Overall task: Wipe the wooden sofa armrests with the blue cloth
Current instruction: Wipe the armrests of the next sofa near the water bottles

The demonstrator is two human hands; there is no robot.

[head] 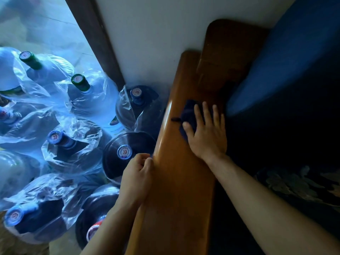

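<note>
Pressing the blue cloth (pixel 189 116) on the armrest (pixel 176 181), right hand (pixel 207 134) fingers lie flat, splayed.

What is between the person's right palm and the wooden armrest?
In the head view, the blue cloth lies there: the right hand presses flat on it against the wooden armrest. The cloth shows past the fingers.

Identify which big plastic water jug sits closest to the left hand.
The dark blue-capped water jug right beside the left hand; it alone has no plastic bag.
</note>
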